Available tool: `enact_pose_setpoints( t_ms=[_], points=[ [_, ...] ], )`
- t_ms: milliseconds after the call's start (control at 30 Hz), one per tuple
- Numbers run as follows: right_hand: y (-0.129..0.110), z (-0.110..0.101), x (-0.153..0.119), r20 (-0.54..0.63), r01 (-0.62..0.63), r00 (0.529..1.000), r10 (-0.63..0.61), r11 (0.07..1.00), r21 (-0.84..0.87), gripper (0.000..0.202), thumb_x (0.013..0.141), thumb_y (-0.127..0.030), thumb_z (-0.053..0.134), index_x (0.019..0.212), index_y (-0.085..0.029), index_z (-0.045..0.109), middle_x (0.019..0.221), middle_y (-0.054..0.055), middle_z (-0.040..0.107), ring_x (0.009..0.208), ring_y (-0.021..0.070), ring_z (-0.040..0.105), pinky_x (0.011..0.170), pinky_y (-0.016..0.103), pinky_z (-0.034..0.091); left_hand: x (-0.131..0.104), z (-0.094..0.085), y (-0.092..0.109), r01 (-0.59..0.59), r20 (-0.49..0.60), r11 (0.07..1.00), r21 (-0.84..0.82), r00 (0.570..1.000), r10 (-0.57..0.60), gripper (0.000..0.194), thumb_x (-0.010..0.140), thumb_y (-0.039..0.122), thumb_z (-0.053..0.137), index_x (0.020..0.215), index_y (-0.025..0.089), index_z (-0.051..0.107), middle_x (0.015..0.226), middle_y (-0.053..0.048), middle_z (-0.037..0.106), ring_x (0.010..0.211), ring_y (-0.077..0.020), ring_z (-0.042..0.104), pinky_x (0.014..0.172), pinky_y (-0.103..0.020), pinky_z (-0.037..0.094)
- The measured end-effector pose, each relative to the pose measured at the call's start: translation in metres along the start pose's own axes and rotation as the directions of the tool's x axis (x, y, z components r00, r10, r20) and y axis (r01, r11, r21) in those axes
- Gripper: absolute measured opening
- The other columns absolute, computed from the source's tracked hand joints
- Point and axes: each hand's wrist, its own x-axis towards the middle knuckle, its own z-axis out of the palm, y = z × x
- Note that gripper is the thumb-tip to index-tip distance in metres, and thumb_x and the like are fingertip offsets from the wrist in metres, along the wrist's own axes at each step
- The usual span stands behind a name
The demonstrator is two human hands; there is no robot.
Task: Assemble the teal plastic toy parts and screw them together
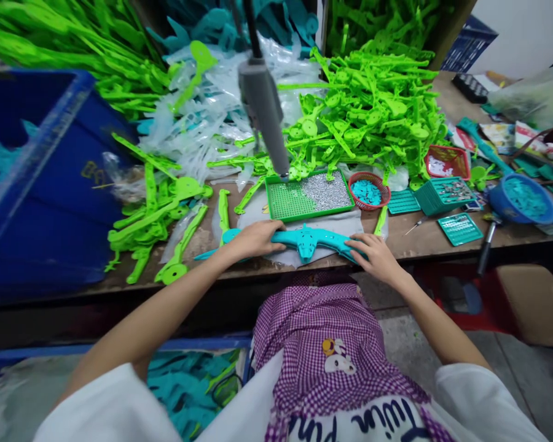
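Note:
A long turquoise plastic part, slightly curved and with a wider dark-marked middle, lies across a pale cloth at the bench's front edge. My left hand grips it left of the middle, with the fingers curled over it. Near the right end, the fingers of my right hand are bent over the same part. Just behind it sits a green tray with many small silvery screws gathered on its right side. A grey electric screwdriver hangs above the tray, its tip pointing down and apart from the part.
Bright green plastic parts are heaped at the back, with more at the left. A blue crate stands at far left. To the right are a red basket of turquoise pieces, a blue bowl and a hammer.

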Motion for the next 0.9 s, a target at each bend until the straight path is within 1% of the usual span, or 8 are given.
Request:
enact_pose_setpoints(
  t_ms=[100, 233, 467, 567, 633, 733, 833, 900],
  points=[
    [0.000, 0.000, 0.000, 0.004, 0.002, 1.000, -0.002, 1.000, 0.002, 0.038, 0.101, -0.039, 0.038, 0.122, -0.023, 0.066, 0.121, 0.012, 0.066, 0.113, 0.0256, 0.059, 0.095, 0.044, 0.045, 0.001, 0.002, 0.002, -0.056, -0.012, 0.998, 0.006, 0.998, 0.056, 0.053, 0.081, 0.044, 0.063, 0.127, 0.019, 0.058, 0.131, -0.013, 0.062, 0.114, -0.0307, 0.061, 0.092, -0.037, 0.046],
    [0.000, 0.000, -0.001, 0.009, 0.002, 1.000, -0.002, 1.000, 0.008, 0.037, 0.101, -0.039, 0.039, 0.123, -0.023, 0.065, 0.123, 0.011, 0.066, 0.114, 0.0251, 0.059, 0.096, 0.043, 0.045, 0.003, 0.009, 0.000, -0.083, -0.046, 0.997, 0.000, 0.995, 0.083, 0.045, 0.082, 0.042, 0.062, 0.120, 0.018, 0.062, 0.118, -0.012, 0.067, 0.107, -0.0290, 0.063, 0.090, -0.037, 0.048],
    [0.001, 0.001, -0.005, -0.002, 0.004, 1.000, -0.004, 1.000, 0.017, 0.035, 0.100, -0.038, 0.042, 0.123, -0.024, 0.065, 0.123, 0.011, 0.066, 0.114, 0.0252, 0.059, 0.096, 0.044, 0.044, 0.002, 0.014, -0.001, -0.110, -0.062, 0.993, -0.034, 0.992, 0.108, 0.041, 0.082, 0.036, 0.060, 0.118, 0.017, 0.063, 0.116, -0.012, 0.067, 0.106, -0.0273, 0.063, 0.091, -0.037, 0.048],
    [0.001, 0.002, -0.005, -0.004, 0.004, 1.000, -0.004, 1.000, 0.014, 0.035, 0.100, -0.038, 0.043, 0.123, -0.026, 0.066, 0.124, 0.011, 0.066, 0.114, 0.0255, 0.059, 0.096, 0.045, 0.044, 0.001, 0.013, -0.001, -0.158, -0.060, 0.985, -0.064, 0.986, 0.154, 0.053, 0.081, 0.042, 0.063, 0.128, 0.019, 0.059, 0.128, -0.012, 0.063, 0.115, -0.0277, 0.060, 0.097, -0.037, 0.046],
    [0.001, 0.003, -0.005, -0.009, 0.013, 1.000, -0.013, 1.000, 0.006, 0.035, 0.100, -0.038, 0.043, 0.122, -0.024, 0.066, 0.123, 0.012, 0.066, 0.114, 0.0258, 0.059, 0.096, 0.045, 0.043, 0.000, 0.013, 0.000, -0.191, -0.068, 0.978, -0.080, 0.980, 0.186, 0.057, 0.084, 0.046, 0.059, 0.134, 0.020, 0.055, 0.135, -0.012, 0.060, 0.120, -0.0281, 0.057, 0.101, -0.038, 0.044],
    [0.002, 0.006, -0.005, -0.019, 0.022, 1.000, -0.022, 1.000, -0.009, 0.035, 0.100, -0.038, 0.042, 0.121, -0.022, 0.066, 0.123, 0.012, 0.066, 0.113, 0.0258, 0.059, 0.095, 0.044, 0.043, -0.002, 0.014, 0.004, -0.172, -0.081, 0.983, -0.059, 0.983, 0.167, 0.052, 0.091, 0.044, 0.051, 0.136, 0.019, 0.055, 0.130, -0.013, 0.063, 0.116, -0.0282, 0.060, 0.100, -0.039, 0.044],
    [0.003, 0.006, -0.007, -0.020, 0.013, 1.000, -0.013, 1.000, -0.011, 0.034, 0.100, -0.036, 0.042, 0.120, -0.023, 0.066, 0.123, 0.012, 0.066, 0.113, 0.0248, 0.060, 0.096, 0.044, 0.043, -0.004, 0.014, 0.007, -0.138, -0.076, 0.990, -0.010, 0.988, 0.137, 0.051, 0.090, 0.044, 0.053, 0.135, 0.019, 0.057, 0.127, -0.013, 0.065, 0.113, -0.0289, 0.061, 0.097, -0.038, 0.046],
    [0.001, 0.003, -0.008, -0.018, 0.007, 1.000, -0.007, 1.000, -0.013, 0.034, 0.100, -0.035, 0.042, 0.119, -0.023, 0.066, 0.122, 0.012, 0.066, 0.114, 0.0249, 0.060, 0.100, 0.046, 0.041, -0.004, 0.014, 0.007, -0.131, -0.080, 0.991, -0.009, 0.988, 0.130, 0.051, 0.089, 0.044, 0.055, 0.134, 0.021, 0.057, 0.126, -0.012, 0.065, 0.112, -0.0284, 0.062, 0.096, -0.038, 0.046]
  ],
)
